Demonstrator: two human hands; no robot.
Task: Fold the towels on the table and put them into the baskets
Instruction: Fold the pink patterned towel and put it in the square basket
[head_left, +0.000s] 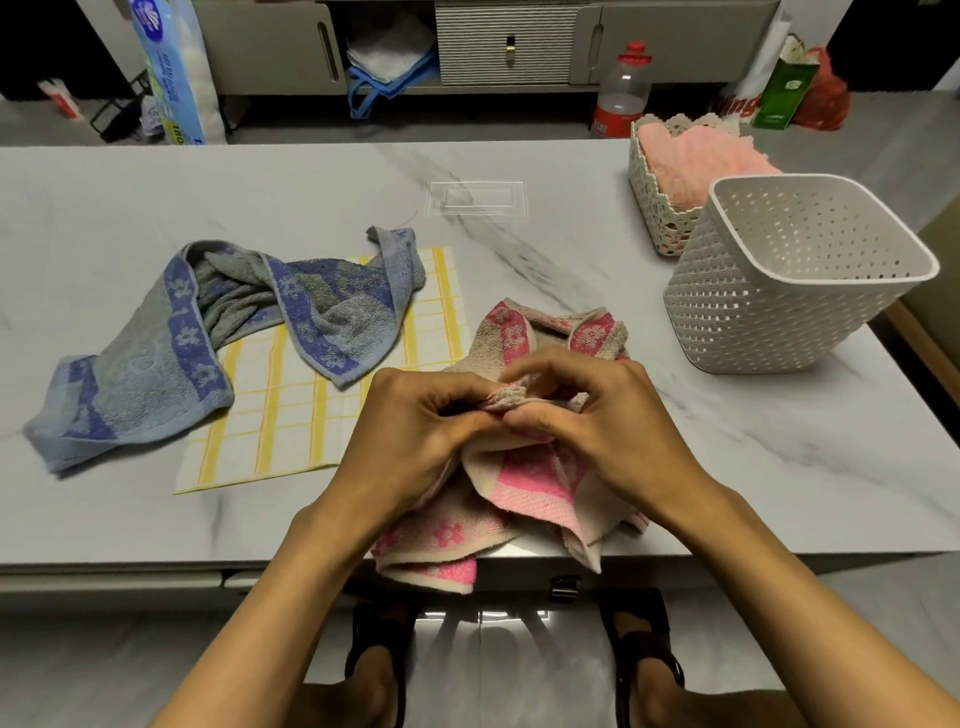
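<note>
Your left hand and right hand both pinch one edge of the pink towel. It is beige with pink flower bands, crumpled at the table's near edge, partly overhanging.

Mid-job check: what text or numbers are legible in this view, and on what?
"180": on the blue pack, upper left; its other print is blurred.
"ing": red letters on the white wrapper behind the lace basket; the rest is hidden.
The green box and the bottle label: too blurred to read.
</note>
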